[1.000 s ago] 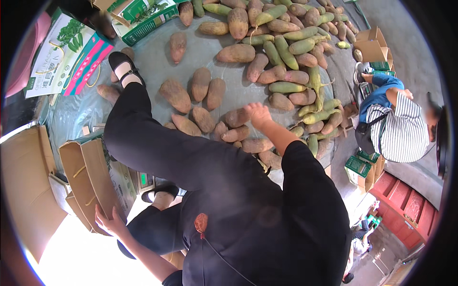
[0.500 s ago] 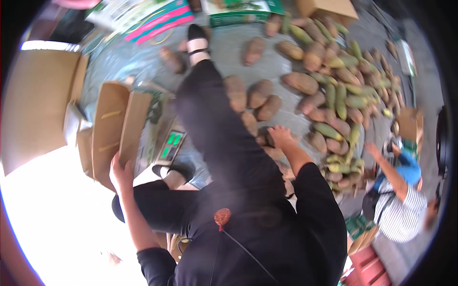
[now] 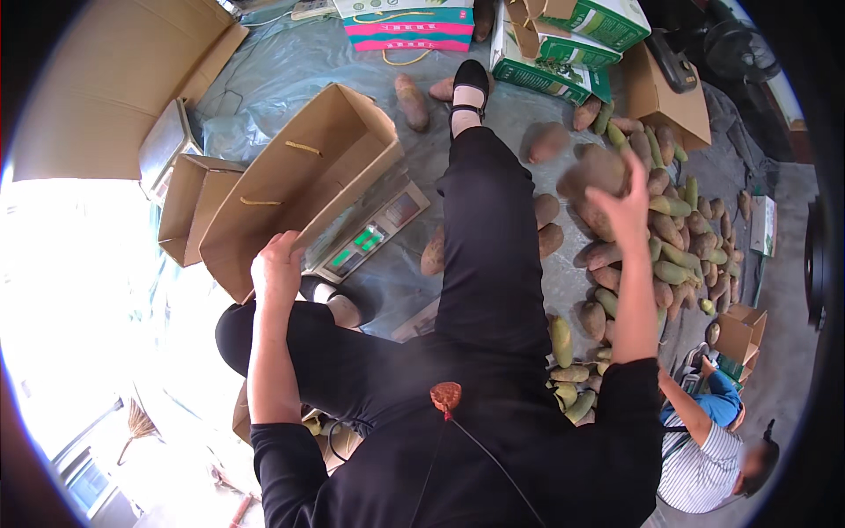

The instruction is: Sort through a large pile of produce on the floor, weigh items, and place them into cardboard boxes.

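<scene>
My left hand (image 3: 276, 268) grips the near edge of an open cardboard box (image 3: 304, 189), with the fingers closed over its rim. Yellow cord handles show inside the box, which sits tilted on a scale (image 3: 374, 233) with a green-lit display. Over the pile's near side, my right hand (image 3: 627, 207) is closed around a brown oblong tuber (image 3: 603, 167), blurred by motion. Below it are more brown tubers (image 3: 547, 239) and green elongated ones (image 3: 671, 273), heaped on the plastic-covered floor to the right of my outstretched leg.
A pink and teal carton (image 3: 409, 31) and green-white boxes (image 3: 541, 75) stand at the far side. A smaller cardboard box (image 3: 198, 207) is left of the scale. At the right, a person in a striped shirt (image 3: 704, 466) sits near another carton (image 3: 739, 339).
My right hand has lifted from the tubers beside my knee and moved farther right, now with a tuber in it. The left hand stays on the box. The whole view has turned.
</scene>
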`<act>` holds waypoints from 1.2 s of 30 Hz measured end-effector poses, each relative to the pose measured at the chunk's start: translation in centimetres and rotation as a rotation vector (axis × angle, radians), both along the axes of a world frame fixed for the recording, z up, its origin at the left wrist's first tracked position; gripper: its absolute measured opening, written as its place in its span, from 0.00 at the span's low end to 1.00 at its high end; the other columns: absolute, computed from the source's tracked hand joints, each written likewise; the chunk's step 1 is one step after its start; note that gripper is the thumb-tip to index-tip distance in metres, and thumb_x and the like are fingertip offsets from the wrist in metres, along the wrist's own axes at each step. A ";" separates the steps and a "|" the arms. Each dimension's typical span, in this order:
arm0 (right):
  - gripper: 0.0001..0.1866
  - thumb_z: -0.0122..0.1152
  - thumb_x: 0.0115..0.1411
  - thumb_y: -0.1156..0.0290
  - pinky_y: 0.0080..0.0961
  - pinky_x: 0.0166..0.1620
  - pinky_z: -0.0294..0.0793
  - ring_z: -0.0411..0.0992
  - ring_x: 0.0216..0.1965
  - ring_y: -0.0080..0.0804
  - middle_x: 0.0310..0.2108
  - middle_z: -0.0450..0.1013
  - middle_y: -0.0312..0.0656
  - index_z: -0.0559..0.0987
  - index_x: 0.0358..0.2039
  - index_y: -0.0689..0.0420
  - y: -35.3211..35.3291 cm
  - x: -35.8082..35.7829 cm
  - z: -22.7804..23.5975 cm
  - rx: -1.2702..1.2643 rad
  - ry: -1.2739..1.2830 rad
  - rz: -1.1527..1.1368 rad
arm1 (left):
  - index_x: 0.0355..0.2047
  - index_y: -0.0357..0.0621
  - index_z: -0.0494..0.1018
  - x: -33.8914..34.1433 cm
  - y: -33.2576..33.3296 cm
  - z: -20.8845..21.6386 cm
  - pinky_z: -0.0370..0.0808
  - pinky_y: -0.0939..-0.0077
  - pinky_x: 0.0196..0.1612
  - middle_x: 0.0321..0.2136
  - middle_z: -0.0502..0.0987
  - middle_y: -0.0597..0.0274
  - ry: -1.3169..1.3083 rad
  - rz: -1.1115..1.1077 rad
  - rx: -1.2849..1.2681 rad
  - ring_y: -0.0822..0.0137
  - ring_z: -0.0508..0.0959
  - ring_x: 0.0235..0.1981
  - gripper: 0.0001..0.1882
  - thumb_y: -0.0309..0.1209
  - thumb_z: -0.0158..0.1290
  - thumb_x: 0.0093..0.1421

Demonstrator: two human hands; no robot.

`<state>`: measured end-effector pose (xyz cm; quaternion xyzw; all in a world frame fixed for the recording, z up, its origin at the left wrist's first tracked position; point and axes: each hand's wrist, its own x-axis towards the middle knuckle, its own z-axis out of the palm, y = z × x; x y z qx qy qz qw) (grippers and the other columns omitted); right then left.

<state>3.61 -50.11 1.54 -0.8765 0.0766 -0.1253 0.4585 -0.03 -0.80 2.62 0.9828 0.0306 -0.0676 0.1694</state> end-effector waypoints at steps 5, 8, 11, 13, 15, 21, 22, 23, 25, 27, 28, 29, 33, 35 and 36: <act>0.41 0.68 0.38 0.77 0.30 0.54 0.65 0.65 0.51 0.32 0.49 0.66 0.43 0.63 0.56 0.57 9.4 7.3 11.5 0.262 -0.249 0.416 | 0.38 0.45 0.73 -0.1 0.3 0.0 0.73 0.62 0.37 0.33 0.75 0.55 0.026 -0.053 0.041 0.50 0.75 0.34 0.13 0.26 0.54 0.50; 0.38 0.71 0.37 0.73 0.29 0.52 0.67 0.67 0.48 0.32 0.45 0.66 0.41 0.66 0.52 0.56 16.6 9.5 12.9 0.248 -0.284 0.588 | 0.37 0.43 0.72 0.3 0.5 -0.5 0.73 0.61 0.37 0.33 0.75 0.54 0.015 -0.121 0.062 0.49 0.75 0.34 0.13 0.26 0.54 0.50; 0.39 0.73 0.31 0.62 0.33 0.49 0.67 0.66 0.46 0.44 0.43 0.66 0.51 0.68 0.47 0.58 25.0 10.2 9.6 0.147 -0.251 0.598 | 0.37 0.42 0.72 -0.1 0.4 -0.8 0.72 0.59 0.36 0.32 0.75 0.50 -0.034 -0.124 0.045 0.47 0.75 0.34 0.12 0.24 0.53 0.49; 0.40 0.73 0.27 0.62 0.37 0.45 0.69 0.69 0.43 0.51 0.42 0.66 0.55 0.68 0.44 0.60 29.5 10.0 7.1 0.097 0.010 0.607 | 0.36 0.40 0.72 -0.4 0.6 -0.2 0.72 0.59 0.35 0.32 0.74 0.49 -0.014 -0.129 0.045 0.47 0.75 0.34 0.12 0.24 0.53 0.49; 0.43 0.76 0.26 0.63 0.37 0.46 0.72 0.69 0.45 0.52 0.44 0.64 0.55 0.66 0.46 0.60 32.9 9.9 3.6 0.053 0.238 0.561 | 0.35 0.39 0.71 -0.3 0.6 -0.6 0.71 0.58 0.35 0.31 0.74 0.47 -0.005 -0.132 0.039 0.45 0.74 0.33 0.11 0.24 0.53 0.48; 0.38 0.75 0.31 0.67 0.33 0.41 0.76 0.73 0.42 0.44 0.44 0.69 0.49 0.71 0.46 0.59 36.2 11.3 -0.5 -0.253 0.671 0.277 | 0.30 0.39 0.71 -0.4 0.3 -0.5 0.70 0.59 0.33 0.26 0.73 0.47 -0.035 -0.113 -0.030 0.45 0.74 0.30 0.08 0.22 0.52 0.47; 0.38 0.75 0.31 0.67 0.33 0.41 0.76 0.73 0.42 0.44 0.44 0.69 0.49 0.71 0.46 0.59 35.7 12.0 -1.8 -0.253 0.671 0.254 | 0.30 0.39 0.71 -0.2 -0.1 -0.5 0.70 0.59 0.33 0.26 0.73 0.47 -0.038 -0.134 -0.038 0.45 0.74 0.30 0.08 0.22 0.52 0.47; 0.28 0.70 0.36 0.70 0.37 0.35 0.77 0.75 0.39 0.43 0.41 0.72 0.48 0.75 0.41 0.60 34.8 12.6 -3.2 -0.419 0.605 0.373 | 0.30 0.39 0.71 -0.1 -0.5 -0.4 0.70 0.59 0.33 0.26 0.73 0.47 -0.046 -0.144 -0.043 0.45 0.74 0.30 0.08 0.22 0.52 0.47; 0.09 0.60 0.46 0.73 0.40 0.27 0.77 0.77 0.33 0.40 0.32 0.78 0.42 0.83 0.29 0.56 34.4 13.0 -3.6 -0.688 0.553 0.408 | 0.30 0.39 0.71 -0.2 -0.3 -0.6 0.70 0.60 0.33 0.26 0.74 0.48 -0.035 -0.134 -0.034 0.46 0.74 0.30 0.08 0.22 0.52 0.47; 0.09 0.61 0.45 0.71 0.36 0.30 0.77 0.77 0.35 0.39 0.33 0.78 0.42 0.83 0.29 0.55 34.8 13.4 -2.1 -0.685 0.546 0.487 | 0.31 0.39 0.71 -0.3 0.2 -0.8 0.70 0.60 0.33 0.26 0.74 0.48 -0.037 -0.121 -0.027 0.46 0.75 0.30 0.08 0.22 0.52 0.47; 0.10 0.63 0.43 0.70 0.32 0.32 0.76 0.76 0.38 0.38 0.33 0.78 0.43 0.83 0.29 0.54 34.0 13.3 -1.1 -0.688 0.544 0.545 | 0.31 0.39 0.71 -0.2 -0.1 -0.8 0.70 0.60 0.33 0.26 0.74 0.48 -0.042 -0.125 -0.032 0.46 0.75 0.30 0.09 0.22 0.52 0.47; 0.08 0.61 0.48 0.66 0.35 0.29 0.75 0.77 0.32 0.38 0.31 0.78 0.43 0.82 0.28 0.54 32.1 12.7 -0.4 -0.602 0.338 0.603 | 0.32 0.39 0.72 -0.1 -0.1 -0.9 0.71 0.60 0.33 0.27 0.75 0.49 -0.045 -0.147 -0.072 0.47 0.75 0.31 0.09 0.21 0.53 0.47; 0.12 0.62 0.49 0.61 0.38 0.32 0.74 0.76 0.32 0.42 0.28 0.77 0.45 0.80 0.25 0.58 25.2 11.5 6.6 -0.425 0.079 0.517 | 0.34 0.38 0.71 0.1 0.3 -1.1 0.71 0.60 0.33 0.29 0.74 0.49 -0.051 -0.175 -0.042 0.47 0.75 0.32 0.11 0.22 0.53 0.48; 0.13 0.61 0.49 0.59 0.40 0.35 0.73 0.75 0.33 0.43 0.27 0.76 0.46 0.79 0.28 0.56 20.4 10.3 7.9 -0.324 0.036 0.397 | 0.34 0.37 0.71 -0.3 1.0 -1.3 0.71 0.59 0.33 0.29 0.74 0.48 -0.084 -0.174 -0.029 0.47 0.75 0.31 0.11 0.21 0.53 0.48; 0.14 0.61 0.49 0.59 0.40 0.37 0.73 0.75 0.34 0.43 0.27 0.76 0.46 0.79 0.32 0.55 17.6 9.9 7.7 -0.278 0.006 0.300 | 0.34 0.36 0.71 -0.2 0.7 -1.2 0.71 0.59 0.34 0.29 0.74 0.47 -0.109 -0.186 -0.018 0.47 0.75 0.31 0.11 0.21 0.53 0.48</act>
